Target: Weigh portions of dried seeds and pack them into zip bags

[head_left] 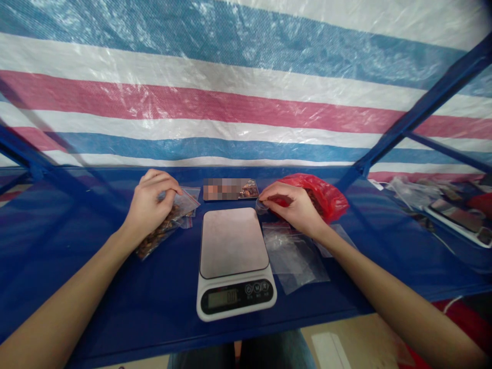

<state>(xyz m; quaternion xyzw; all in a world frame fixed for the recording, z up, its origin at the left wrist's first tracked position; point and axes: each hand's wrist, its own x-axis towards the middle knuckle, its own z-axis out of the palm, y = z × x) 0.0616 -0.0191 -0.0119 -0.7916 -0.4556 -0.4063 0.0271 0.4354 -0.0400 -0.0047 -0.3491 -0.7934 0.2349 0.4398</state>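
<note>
Grip of the right hand [294, 207]: thumb and fingertips brought nearly together on a small clear plastic piece [261, 206], just beyond the far right corner of a white digital kitchen scale [234, 243]. Grip of the left hand [154, 192]: fingers curled close over the upper part of zip bags of brown pieces [154, 240], on the counter to the left of the scale; whether they pinch the plastic or only rest on it, I cannot tell. Right of the scale and beyond it, partly behind the right hand, sits an open red plastic bag [332, 197] with brown contents. Flat clear zip bags [300, 261] lie just beside the scale's right edge. Behind the scale is a small flat picture panel [249, 190], partly blurred out. The scale's plate is bare, its display [223, 298] facing the person. The blue counter [161, 307] carries everything. Well right of the scale lies a phone-like device [459, 220] beside crumpled clear plastic [409, 190]; beyond the scale and counter rises a striped sheet [230, 102].
</note>
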